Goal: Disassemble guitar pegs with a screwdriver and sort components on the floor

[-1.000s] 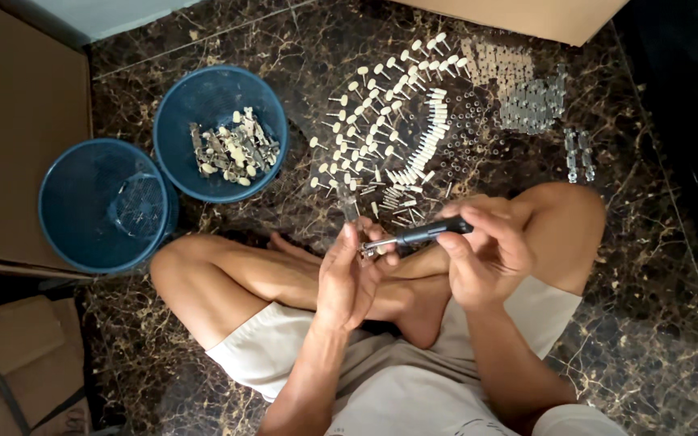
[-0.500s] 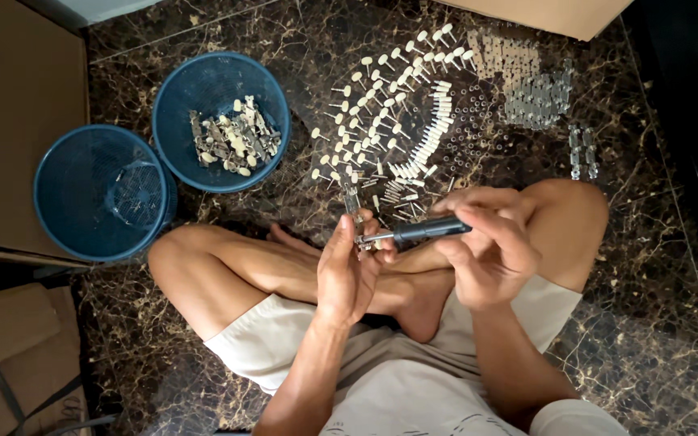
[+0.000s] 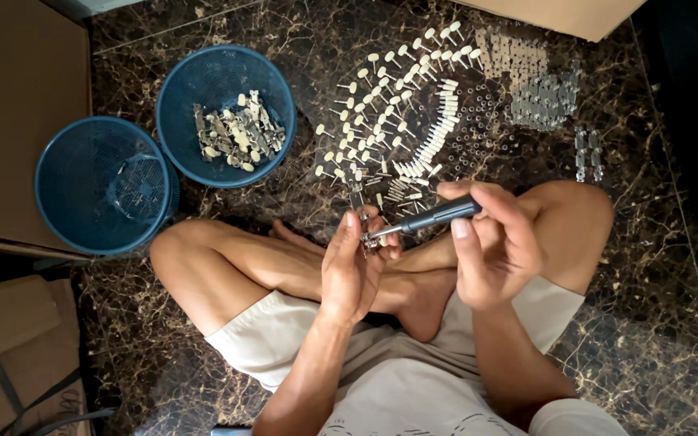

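Note:
I sit cross-legged on a dark marbled floor. My right hand grips a dark-handled screwdriver, whose tip points left into a small metal part. My left hand pinches that part between its fingertips, above my crossed legs. Just beyond my hands, many small white-headed pins lie spread on the floor, with a curved row of white pegs among them.
Two blue mesh baskets stand at the left: the far one holds several assembled metal pieces, the near one holds a few clear bits. Small clear and metal parts lie at the upper right. Brown cardboard borders the left and top edges.
My hands stay together on the part and screwdriver. The view has shifted slightly; the screwdriver's angle has changed a little.

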